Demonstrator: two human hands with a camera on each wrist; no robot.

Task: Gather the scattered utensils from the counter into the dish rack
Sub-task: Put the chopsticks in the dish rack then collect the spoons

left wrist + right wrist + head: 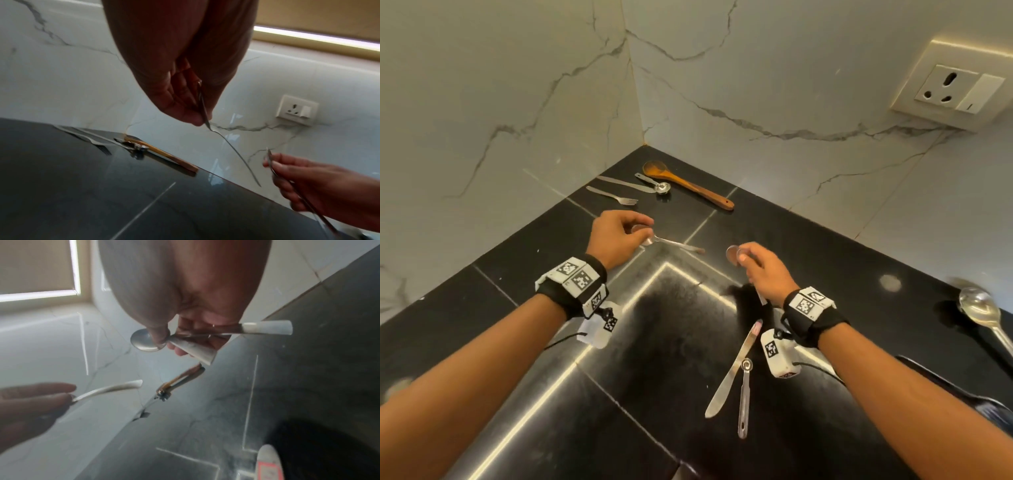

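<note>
My left hand (pixel 640 231) pinches a steel spoon (pixel 674 243) by its bowl end, just above the black counter (pixel 500 301), with the handle pointing right. In the left wrist view this spoon (pixel 232 146) hangs edge-on from my left hand (pixel 197 120). My right hand (pixel 744 260) grips a second steel spoon (pixel 732 255), bowl toward the corner. In the right wrist view its bowl (pixel 144 341) sits under the fingers of my right hand (pixel 168 344), and two flat handle ends stick out. No dish rack is in view.
In the far corner lie a fork (pixel 613 196), a table knife (pixel 626 184), a small measuring spoon (pixel 654 183) and a wooden spoon (pixel 685 185). Nearer me lie a butter knife (pixel 732 370) and another measuring spoon (pixel 744 397). A large serving spoon (pixel 979 311) lies at the right.
</note>
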